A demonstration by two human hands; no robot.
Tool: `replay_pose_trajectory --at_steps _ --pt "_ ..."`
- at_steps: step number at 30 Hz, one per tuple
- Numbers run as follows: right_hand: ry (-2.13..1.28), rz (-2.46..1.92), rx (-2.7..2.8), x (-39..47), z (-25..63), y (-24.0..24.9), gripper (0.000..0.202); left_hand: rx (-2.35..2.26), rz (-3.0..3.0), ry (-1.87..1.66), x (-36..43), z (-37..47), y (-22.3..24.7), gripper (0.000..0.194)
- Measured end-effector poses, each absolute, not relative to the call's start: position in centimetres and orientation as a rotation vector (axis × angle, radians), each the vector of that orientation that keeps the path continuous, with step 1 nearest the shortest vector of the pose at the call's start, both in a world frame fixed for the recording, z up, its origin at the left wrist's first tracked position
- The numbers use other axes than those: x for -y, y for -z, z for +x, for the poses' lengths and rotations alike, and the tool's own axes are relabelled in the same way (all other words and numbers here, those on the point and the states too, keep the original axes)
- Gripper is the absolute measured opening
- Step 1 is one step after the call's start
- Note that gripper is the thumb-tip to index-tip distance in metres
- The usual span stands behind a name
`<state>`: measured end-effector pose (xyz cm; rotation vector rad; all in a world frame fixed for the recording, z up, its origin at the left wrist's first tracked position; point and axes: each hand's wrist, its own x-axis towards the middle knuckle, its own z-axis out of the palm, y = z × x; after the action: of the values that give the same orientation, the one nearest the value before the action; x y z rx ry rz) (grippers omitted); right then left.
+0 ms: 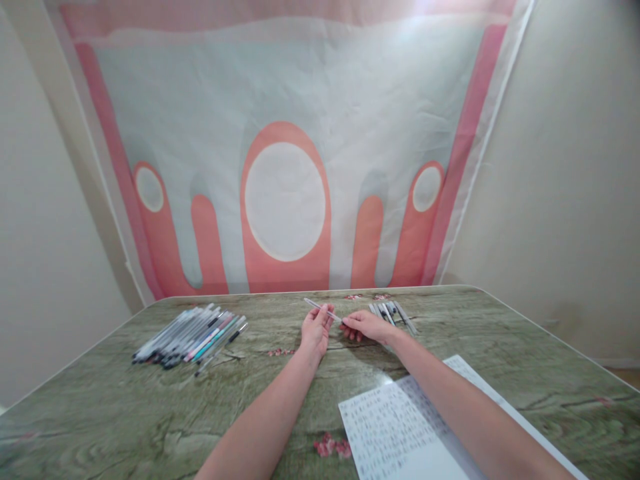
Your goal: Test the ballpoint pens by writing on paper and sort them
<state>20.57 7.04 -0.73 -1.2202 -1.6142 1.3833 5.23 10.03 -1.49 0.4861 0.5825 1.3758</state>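
Observation:
Both hands hold one slim, pale pen [314,304] above the far half of the table. My left hand [316,328] pinches it near the middle, and its upper end sticks out to the left. At the pen's other end, my right hand [363,325] has its fingers closed on the tip. Just beyond my right hand lies a small group of pens [393,313], partly hidden by that hand and wrist. A larger pile of pens [190,337], mostly grey and clear with a few pink and teal ones, lies off to the left.
Under my right forearm lies a sheet of paper [395,420] covered in handwriting. The table [125,427] has a wood-grain print with pink blossoms. A grey and coral printed cloth [285,80] hangs behind its far edge, with plain walls at both sides.

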Motion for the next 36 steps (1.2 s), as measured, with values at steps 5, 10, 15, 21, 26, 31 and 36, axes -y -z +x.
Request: replay_pose_trajectory --at_steps 5,10,15,21,26,31,36 --pt "-1.298 -1.288 1.588 -7.0 20.5 0.7 0.037 -0.593 0.496 -1.363 -10.0 5.3 1.5 0.013" --pt "-1.399 -1.227 1.614 -7.1 20.5 0.8 0.042 -0.599 0.481 -1.376 -10.0 5.3 1.4 0.014" --pt "-1.243 -1.312 1.595 -7.6 20.7 1.7 0.035 -0.595 0.481 -1.383 -10.0 5.3 1.4 0.014" --pt "-1.305 -1.259 1.620 -7.4 20.6 1.4 0.034 -0.603 0.477 -1.381 -10.0 5.3 1.4 0.014" --pt "-1.330 -1.225 1.607 -7.0 20.5 0.8 0.029 -0.586 0.483 -1.384 -10.1 5.3 1.7 0.015" --pt "-1.347 -1.298 1.562 -7.3 20.3 1.0 0.018 -0.605 0.475 -1.409 -10.5 4.8 1.5 0.015" --pt "-1.348 -1.328 1.571 -7.4 20.2 1.1 0.014 -0.590 0.464 -1.425 -11.0 4.4 1.5 0.014"
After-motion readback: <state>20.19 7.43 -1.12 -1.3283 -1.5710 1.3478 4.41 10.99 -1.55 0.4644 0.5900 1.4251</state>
